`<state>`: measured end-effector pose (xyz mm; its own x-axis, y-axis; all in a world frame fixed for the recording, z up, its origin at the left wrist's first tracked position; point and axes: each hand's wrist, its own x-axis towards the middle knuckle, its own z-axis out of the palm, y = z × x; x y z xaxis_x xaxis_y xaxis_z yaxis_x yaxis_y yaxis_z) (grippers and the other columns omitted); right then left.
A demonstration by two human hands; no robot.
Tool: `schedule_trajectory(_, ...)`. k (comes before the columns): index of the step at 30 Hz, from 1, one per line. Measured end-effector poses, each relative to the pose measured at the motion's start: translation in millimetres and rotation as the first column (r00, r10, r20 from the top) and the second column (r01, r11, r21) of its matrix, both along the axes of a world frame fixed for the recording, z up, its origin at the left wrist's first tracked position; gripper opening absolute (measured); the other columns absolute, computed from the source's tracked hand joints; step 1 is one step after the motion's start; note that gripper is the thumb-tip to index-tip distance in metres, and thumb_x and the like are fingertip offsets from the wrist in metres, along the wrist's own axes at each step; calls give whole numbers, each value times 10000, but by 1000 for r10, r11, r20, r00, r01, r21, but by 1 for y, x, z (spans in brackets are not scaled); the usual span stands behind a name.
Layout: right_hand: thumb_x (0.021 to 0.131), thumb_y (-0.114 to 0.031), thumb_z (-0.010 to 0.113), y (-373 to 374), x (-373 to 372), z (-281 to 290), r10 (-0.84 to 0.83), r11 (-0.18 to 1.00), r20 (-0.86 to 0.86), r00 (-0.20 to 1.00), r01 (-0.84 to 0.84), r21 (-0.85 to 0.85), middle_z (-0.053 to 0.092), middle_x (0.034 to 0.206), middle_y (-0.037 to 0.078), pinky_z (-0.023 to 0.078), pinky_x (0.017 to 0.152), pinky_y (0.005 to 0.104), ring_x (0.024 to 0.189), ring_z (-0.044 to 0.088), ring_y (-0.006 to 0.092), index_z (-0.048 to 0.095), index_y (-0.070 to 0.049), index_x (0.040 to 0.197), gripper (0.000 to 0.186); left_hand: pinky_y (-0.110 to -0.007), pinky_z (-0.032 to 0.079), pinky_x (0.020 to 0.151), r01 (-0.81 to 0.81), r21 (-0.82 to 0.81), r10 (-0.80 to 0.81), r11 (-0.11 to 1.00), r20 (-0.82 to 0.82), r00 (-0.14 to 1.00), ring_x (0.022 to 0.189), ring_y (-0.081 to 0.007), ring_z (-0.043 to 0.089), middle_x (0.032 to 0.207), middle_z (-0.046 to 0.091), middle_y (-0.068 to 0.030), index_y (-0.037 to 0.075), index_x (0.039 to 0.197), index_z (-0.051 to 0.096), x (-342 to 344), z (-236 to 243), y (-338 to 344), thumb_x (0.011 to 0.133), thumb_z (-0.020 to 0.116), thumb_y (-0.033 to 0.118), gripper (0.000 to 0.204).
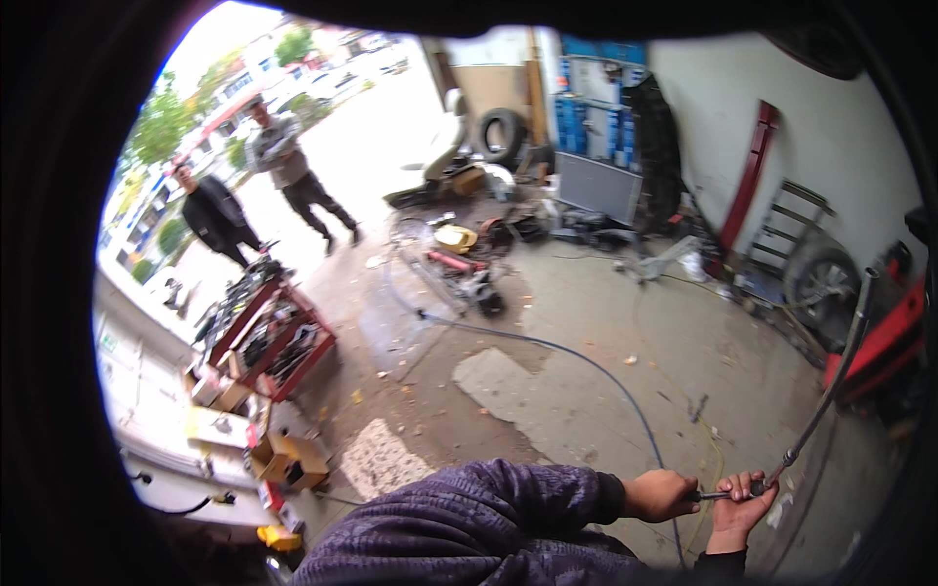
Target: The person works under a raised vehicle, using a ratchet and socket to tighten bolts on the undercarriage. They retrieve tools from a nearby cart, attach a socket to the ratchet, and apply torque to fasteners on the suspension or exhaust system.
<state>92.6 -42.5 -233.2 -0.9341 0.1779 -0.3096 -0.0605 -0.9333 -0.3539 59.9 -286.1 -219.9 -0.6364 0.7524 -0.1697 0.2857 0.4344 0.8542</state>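
My left hand [660, 495], at the end of a dark patterned sleeve, is closed around a short metal shaft [715, 495] that runs across to my right hand. My right hand [741, 510] has its palm turned up, fingers curled over the lower end of a long grey metal bar [831, 391]. A collar shows on the bar just above my fingers, and its far end rises at the right. How the shaft and the bar join is hidden by my fingers.
A dark hose [586, 356] crosses the floor and passes below my hands. Red equipment [884, 342] stands right, near a wheel [821, 276]. At left are a red tool cart [308, 342] and a cardboard box [288, 459]. Two people [288, 161] stand by the opening.
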Motion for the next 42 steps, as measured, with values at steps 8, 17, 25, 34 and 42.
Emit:
schedule_trajectory(8, 1098, -460, 588, -122, -95, -80, 280, 857, 316, 907, -384, 343, 358, 565, -52, 387, 544, 302, 470, 355, 85, 509, -199, 918, 327, -358, 539, 780, -858, -69, 486, 509, 846, 220, 1067, -191, 719, 1293, 713, -44, 163, 1558, 547, 2, -43, -296, 1135, 340, 753, 755)
schedule_trajectory(17, 1065, -385, 588, -338, -57, -113, 552, 449, 412, 725, -675, 586, 352, 605, -27, 427, 499, 324, 469, 382, 109, 450, -189, 872, 308, -493, 685, 771, -987, 140, 23, 81, 990, 142, 1210, -361, 752, 1382, 736, -184, 114, 1578, 547, 137, -61, -558, 1113, 344, 766, 826)
schedule_trajectory(25, 1065, -236, 655, -499, -127, -61, 680, 32, 373, 631, -535, 845, 499, 669, -29, 444, 495, 281, 524, 506, 83, 562, -105, 937, 206, -443, 585, 792, -522, -174, 477, 835, 701, 530, 966, -255, 740, 1166, 801, -108, 97, 1406, 721, 136, -66, -680, 1104, 610, 615, 610)
schedule_trajectory(34, 1065, -236, 668, -718, -222, -14, 831, -212, 342, 439, -320, 924, 553, 688, -20, 438, 521, 266, 558, 533, 74, 566, -81, 905, 245, -570, 527, 672, -839, -272, 854, 471, -95, 511, 773, -458, 692, 761, 679, -185, 114, 989, 652, 162, -85, -777, 1010, 758, 388, 295)
schedule_trajectory(42, 1030, -245, 745, -970, -401, 22, 971, -216, 223, 91, -73, 974, 533, 668, -43, 374, 546, 278, 611, 481, 49, 608, -62, 869, 279, -505, 580, 745, -715, -384, 808, -585, -353, -472, 843, -430, 743, 866, 757, -202, 44, 936, 681, 246, -45, -879, 1006, 763, 389, 361)
